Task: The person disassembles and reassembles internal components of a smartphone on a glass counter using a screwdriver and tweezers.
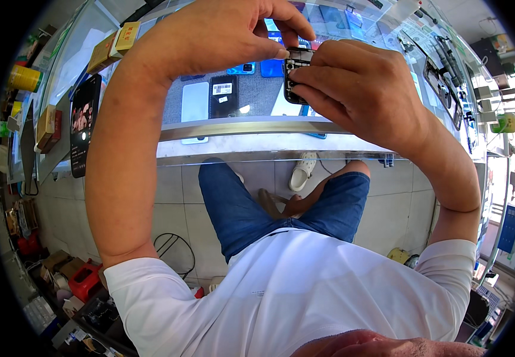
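Gripping an opened phone with the right hand, thumb and fingertips closed on its dark frame and exposed inner parts, over a glass counter near its front edge. Touching the phone's upper end with the thumb tip of the left hand, fingers bent forward; cannot tell whether pinching it too. Below, on grey cloth, a black phone with a white label, dark lines and print too small to read, plus a smaller white sticker. Just beside it, a pale phone. Off to the left, a lit smartphone showing a picture and tiny rows of text, and yellow boxes with dark printed characters. Across the chest of a white shirt, a faint small line of marks.
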`<state>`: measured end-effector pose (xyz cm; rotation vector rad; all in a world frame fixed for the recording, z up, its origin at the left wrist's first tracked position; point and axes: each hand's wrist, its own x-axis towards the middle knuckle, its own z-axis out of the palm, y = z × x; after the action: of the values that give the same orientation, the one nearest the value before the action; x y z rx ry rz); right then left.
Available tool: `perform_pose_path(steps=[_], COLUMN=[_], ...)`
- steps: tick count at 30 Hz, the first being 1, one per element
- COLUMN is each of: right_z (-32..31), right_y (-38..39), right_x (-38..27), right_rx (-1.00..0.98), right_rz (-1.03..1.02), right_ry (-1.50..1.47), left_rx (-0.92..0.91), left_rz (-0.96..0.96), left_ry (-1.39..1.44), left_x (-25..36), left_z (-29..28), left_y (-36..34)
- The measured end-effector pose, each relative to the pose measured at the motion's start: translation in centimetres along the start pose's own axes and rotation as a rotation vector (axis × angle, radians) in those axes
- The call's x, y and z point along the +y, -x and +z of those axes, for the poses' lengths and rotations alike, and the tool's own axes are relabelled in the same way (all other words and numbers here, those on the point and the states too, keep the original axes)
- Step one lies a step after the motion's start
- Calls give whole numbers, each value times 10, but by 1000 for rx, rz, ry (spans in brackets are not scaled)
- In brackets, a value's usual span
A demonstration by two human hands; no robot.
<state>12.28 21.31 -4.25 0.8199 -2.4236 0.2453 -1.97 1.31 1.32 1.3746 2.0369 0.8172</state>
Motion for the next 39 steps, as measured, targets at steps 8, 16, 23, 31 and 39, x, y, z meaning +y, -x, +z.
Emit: perform_pose_path(steps=[8,16,23,31,39], right_z=[-3,-2,1,-2,-1], right_y=[-1,0,1,-1,1], right_x=[5,13,11,12,9], right_rx=[-51,-63,-64,-89,-82], right_rz=[3,-27,32,64,76], right_ry=[-34,-85,-157,-235,-192], left_rx=[68,45,30,116,100], left_rz=[106,122,72,173,171], left_ry=[-71,-67,7,-139,-109], left_x=[-2,-4,-9,-5,-5], left_z=[10,7,3,12,10], left_y=[6,5,-2,9,7])
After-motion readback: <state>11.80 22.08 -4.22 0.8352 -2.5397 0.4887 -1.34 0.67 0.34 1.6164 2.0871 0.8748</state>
